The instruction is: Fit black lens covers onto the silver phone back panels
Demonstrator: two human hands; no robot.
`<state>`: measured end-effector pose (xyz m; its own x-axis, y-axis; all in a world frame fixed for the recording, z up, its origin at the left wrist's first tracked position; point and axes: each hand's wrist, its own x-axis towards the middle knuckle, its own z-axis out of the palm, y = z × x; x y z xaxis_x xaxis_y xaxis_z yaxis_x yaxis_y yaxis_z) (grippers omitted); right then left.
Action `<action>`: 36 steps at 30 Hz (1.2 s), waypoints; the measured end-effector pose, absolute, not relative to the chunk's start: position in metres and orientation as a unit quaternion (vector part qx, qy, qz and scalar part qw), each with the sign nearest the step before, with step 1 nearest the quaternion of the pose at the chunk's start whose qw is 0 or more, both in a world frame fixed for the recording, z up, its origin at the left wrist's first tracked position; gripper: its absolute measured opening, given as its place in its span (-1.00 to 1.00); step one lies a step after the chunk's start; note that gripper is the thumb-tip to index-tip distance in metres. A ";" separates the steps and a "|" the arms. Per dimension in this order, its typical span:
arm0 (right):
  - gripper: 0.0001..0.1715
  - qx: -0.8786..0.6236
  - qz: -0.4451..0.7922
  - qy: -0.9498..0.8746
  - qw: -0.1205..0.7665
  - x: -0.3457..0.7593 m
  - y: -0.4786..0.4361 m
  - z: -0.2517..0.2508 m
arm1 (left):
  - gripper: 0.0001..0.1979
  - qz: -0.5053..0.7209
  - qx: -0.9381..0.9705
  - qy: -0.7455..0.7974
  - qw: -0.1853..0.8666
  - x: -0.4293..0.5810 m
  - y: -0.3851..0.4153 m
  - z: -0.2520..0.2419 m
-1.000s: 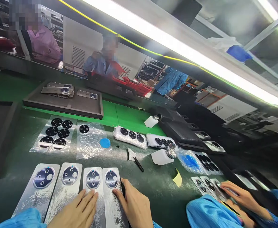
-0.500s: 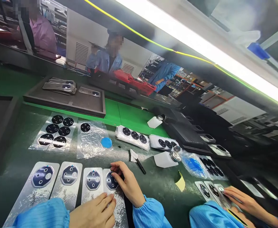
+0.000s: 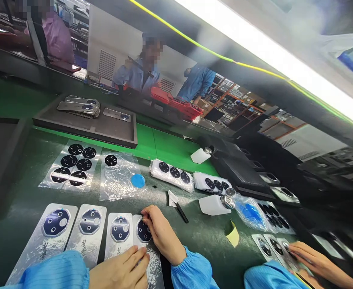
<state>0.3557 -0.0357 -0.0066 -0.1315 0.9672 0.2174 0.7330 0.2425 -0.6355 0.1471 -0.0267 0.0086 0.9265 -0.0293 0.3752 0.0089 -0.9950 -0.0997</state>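
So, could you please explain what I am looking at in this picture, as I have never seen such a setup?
There is no machine here. A camera worn on a person's head looks down at their two bare hands in blue sleeves. The left hand lies flat on the rightmost silvery rectangular phone back cover, one of four in a row. The right hand touches that cover's dark camera ring. Whether it pinches anything is too small to tell. On the dark green bench lie clear film sheets with black round discs, a white squeeze bottle with a metal cap and a grey tray holding more covers. At the lower right is a co-worker's hand.
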 end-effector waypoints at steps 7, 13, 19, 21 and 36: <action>-0.74 -0.565 0.125 -0.754 0.311 0.354 -0.041 -0.021 | -0.65 -0.189 -0.981 -0.004 0.048 0.146 -0.032 -0.005; -0.74 -0.553 0.116 -0.758 0.324 0.356 -0.046 -0.021 | -0.68 -0.189 -0.981 -0.017 0.032 0.147 -0.031 0.000; -0.73 -0.570 0.135 -0.742 0.327 0.357 -0.070 -0.018 | -0.64 -0.161 -0.987 -0.025 0.008 0.148 -0.032 0.005; -0.74 -0.582 0.142 -0.730 0.330 0.358 -0.079 -0.015 | -0.61 -0.157 -0.987 -0.025 -0.001 0.148 -0.033 0.005; -0.74 -0.613 0.272 -0.697 0.255 0.362 -0.042 0.019 | -0.50 -0.152 -0.988 -0.021 0.009 0.148 -0.032 0.011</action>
<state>0.3617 -0.0418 0.0194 -0.1194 0.9926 0.0229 0.7153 0.1020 -0.6914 0.1476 -0.0324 0.0106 0.9530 0.0380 0.3007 0.0433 -0.9990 -0.0110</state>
